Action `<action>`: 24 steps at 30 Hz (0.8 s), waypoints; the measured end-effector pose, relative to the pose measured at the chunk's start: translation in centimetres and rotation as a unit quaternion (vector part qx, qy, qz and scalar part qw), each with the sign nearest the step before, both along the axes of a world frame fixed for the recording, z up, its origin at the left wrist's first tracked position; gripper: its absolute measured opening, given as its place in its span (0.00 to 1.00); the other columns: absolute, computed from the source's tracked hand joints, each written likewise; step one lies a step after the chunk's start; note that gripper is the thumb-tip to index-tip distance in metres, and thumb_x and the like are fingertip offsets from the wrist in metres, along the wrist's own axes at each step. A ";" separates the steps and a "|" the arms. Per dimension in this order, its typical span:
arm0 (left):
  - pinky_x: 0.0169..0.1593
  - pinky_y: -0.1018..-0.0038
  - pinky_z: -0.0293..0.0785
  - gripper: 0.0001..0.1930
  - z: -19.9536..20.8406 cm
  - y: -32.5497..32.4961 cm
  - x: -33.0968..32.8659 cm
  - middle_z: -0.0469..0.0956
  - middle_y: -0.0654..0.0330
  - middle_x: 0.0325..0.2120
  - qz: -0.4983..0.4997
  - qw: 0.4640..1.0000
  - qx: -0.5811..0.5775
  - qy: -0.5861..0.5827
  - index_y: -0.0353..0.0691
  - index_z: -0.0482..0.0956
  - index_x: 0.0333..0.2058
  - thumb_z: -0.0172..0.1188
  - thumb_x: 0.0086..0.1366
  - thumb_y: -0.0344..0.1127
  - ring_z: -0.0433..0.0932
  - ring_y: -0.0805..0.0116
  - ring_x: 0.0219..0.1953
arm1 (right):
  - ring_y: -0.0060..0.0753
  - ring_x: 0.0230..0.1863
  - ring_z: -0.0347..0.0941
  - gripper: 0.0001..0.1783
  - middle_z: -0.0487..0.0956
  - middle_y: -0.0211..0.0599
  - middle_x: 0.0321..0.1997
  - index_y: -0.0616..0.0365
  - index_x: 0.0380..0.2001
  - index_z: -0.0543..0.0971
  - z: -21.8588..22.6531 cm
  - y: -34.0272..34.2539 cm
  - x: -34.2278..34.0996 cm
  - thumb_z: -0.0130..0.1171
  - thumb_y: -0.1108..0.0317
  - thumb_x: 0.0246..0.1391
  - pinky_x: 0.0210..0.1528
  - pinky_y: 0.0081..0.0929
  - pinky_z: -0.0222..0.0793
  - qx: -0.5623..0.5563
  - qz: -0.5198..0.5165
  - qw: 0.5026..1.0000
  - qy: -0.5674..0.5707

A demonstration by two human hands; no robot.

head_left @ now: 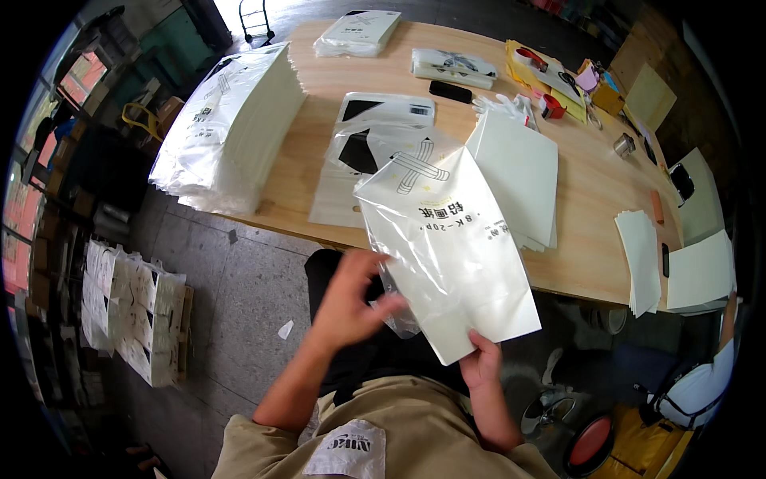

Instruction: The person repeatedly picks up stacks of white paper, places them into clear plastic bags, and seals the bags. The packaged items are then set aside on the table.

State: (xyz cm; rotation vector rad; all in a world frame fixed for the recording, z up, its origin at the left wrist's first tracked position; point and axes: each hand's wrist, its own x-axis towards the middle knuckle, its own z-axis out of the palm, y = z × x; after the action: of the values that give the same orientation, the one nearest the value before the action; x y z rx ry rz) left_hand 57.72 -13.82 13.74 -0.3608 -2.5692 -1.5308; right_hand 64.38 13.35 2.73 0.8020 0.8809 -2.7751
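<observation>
A clear plastic bag of white paper sheets [463, 271], printed with crossed pencils and dark lettering, is tilted in front of me over the table's near edge. My right hand [483, 363] grips its lower corner, thumb on top and fingers underneath. Beside the bag's left edge is my left hand [359, 299], slightly blurred, thumb and fingers apart. Loose clear film hangs there, and I cannot tell whether the fingers touch it. Behind the bag, flat printed bags [351, 168] lie on the table, and a stack of plain white sheets [519, 172] is partly covered by it.
A tall stack of bagged paper [231, 128] stands at the table's left. Smaller bagged piles [357, 33], a black phone [451, 91], white gloves [507, 108] and red tape [550, 106] lie farther back. Another person's sleeve [702, 383] shows at right, near more sheets [638, 259].
</observation>
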 end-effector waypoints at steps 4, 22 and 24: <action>0.47 0.67 0.75 0.33 -7.0 -7.7 -7.5 0.72 0.56 0.50 0.256 0.883 0.357 -0.163 0.32 0.66 0.58 0.64 0.65 0.52 0.73 0.65 0.47 | 0.43 0.63 0.69 0.33 0.72 0.43 0.63 0.61 0.65 0.64 -0.3 1.6 0.6 0.52 0.84 0.54 0.66 0.40 0.67 -0.014 0.030 0.999 -0.022; 0.37 0.64 0.76 0.19 -2.5 -14.7 -18.3 0.79 0.52 0.32 0.316 0.946 -0.064 0.025 0.30 0.76 0.47 0.67 0.63 0.36 0.77 0.61 0.28 | 0.54 0.64 0.69 0.33 0.70 0.55 0.64 0.67 0.67 0.59 -3.5 7.9 2.3 0.52 0.79 0.57 0.67 0.50 0.66 -0.141 0.136 0.980 -0.017; 0.52 0.60 0.71 0.29 -2.6 -11.9 -17.4 0.75 0.47 0.45 0.366 0.907 -0.102 0.181 0.34 0.71 0.55 0.70 0.58 0.36 0.75 0.52 0.45 | 0.52 0.65 0.68 0.33 0.69 0.52 0.65 0.65 0.67 0.60 -3.4 6.7 2.1 0.52 0.79 0.57 0.67 0.48 0.66 -0.095 0.117 0.988 -0.011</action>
State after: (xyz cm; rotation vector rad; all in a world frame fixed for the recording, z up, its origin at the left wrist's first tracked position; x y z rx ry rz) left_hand 40.33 -25.77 11.15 0.2667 -2.1790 -0.8345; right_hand 66.51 20.10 -0.66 0.6496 0.6466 -2.5899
